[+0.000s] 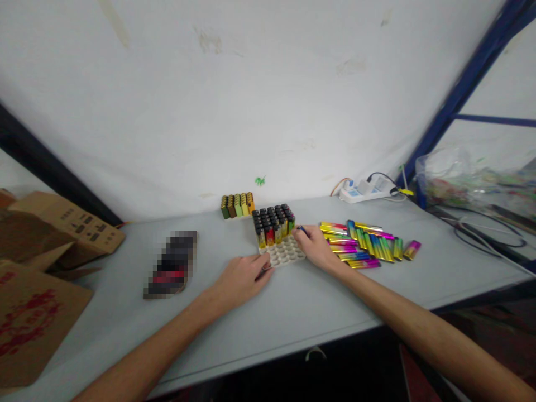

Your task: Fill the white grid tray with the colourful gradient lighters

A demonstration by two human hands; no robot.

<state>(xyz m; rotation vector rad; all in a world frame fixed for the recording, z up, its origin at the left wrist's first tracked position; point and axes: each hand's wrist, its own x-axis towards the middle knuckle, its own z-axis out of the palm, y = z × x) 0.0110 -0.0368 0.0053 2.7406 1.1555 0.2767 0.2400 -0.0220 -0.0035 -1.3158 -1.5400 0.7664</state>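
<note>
A pale tray with round holes (pixel 288 254) lies on the table, its back rows filled with upright lighters (pixel 274 220) that have black tops and coloured bodies. My left hand (pixel 243 276) is closed at the tray's front left corner, thumb and fingers against its edge. At the tray's right side, my right hand (pixel 315 244) pinches a lighter (pixel 300 229); only its dark bluish end shows above the fingers. Beside that hand, shiny metallic lighter-sized pieces (pixel 368 244) in gold, blue, green and magenta lie in a loose pile.
Behind the tray stands a block of green and yellow lighters (pixel 237 205). A pixelated dark object (pixel 172 265) lies to the left, near cardboard boxes (pixel 37 312). A power strip (pixel 364 191) with cables sits by the wall; a plastic bag (pixel 473 178) is at the right.
</note>
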